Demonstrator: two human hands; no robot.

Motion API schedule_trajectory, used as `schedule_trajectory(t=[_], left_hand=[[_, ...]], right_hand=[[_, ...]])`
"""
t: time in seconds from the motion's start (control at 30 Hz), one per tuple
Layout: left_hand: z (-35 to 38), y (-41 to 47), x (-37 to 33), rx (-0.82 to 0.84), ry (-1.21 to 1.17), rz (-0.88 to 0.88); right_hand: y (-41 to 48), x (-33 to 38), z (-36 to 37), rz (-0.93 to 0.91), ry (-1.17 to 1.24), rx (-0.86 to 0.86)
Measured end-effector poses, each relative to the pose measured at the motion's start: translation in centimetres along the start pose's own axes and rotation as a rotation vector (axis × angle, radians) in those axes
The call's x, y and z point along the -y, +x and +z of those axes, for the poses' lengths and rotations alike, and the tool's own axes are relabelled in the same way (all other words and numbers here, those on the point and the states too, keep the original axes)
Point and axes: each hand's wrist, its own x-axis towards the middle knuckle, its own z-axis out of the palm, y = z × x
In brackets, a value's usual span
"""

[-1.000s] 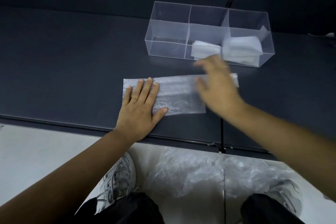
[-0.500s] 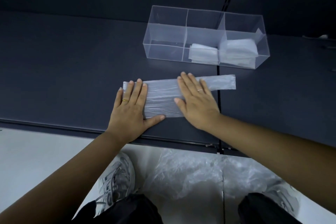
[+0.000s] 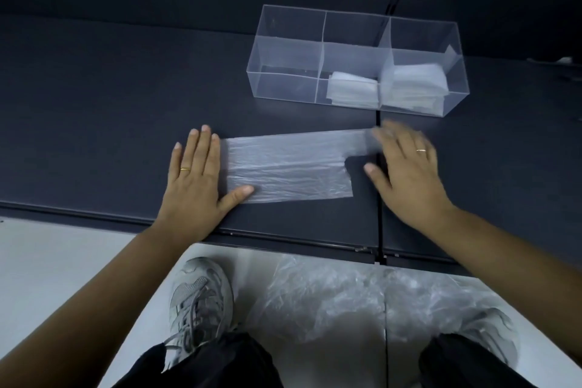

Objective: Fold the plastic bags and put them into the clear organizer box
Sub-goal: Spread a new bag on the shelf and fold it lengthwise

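A: What could go wrong from here?

B: The thin plastic bag (image 3: 283,167) could be dragged or rucked. It is pinned only at its left end, where the left hand (image 3: 195,176) is laid flat with straight fingers, the thumb on the lower edge. If that pressure were eased while the other end is lifted, the strip could slide over the smooth dark table (image 3: 110,104) and the edges would be thrown out of line.

A: And the right hand?

B: The right hand (image 3: 406,167) is blurred. It is opened, fingers spread, over the bag's upper right end, and nothing is gripped. Whether the film is actually touched cannot be told. If the flimsy end were pinched too loosely it could spring back, and trapped air could make the fold bulge.

A: Anything further along?

B: A bulky fold might be seated badly in the clear organizer box (image 3: 356,22), in the upper right of the frame. Folded bags (image 3: 352,88) are already lodged in its middle and right compartments.

A: How is the bag laid?

B: It is spread flat at the centre of the frame, near the box's front wall but apart from it. Its long axis is run left to right, tilted slightly upward toward the right, roughly parallel with the box's long side. The upper band is carried farther right than the lower, so the notched end is pointed right.
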Motion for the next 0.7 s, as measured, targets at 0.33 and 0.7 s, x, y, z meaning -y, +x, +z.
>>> schedule_trajectory(t=[0.33, 0.7], left_hand=[[1.7, -0.4, -6.3, 0.068, -0.201, 0.323], [1.8, -1.6, -10.3, -0.193, -0.158, 0.503]], right_hand=[[-0.3, 2.4, 0.0, -0.201, 0.132, 0.116], [-5.3, -0.1, -5.2, 0.037, 0.266, 0.369]])
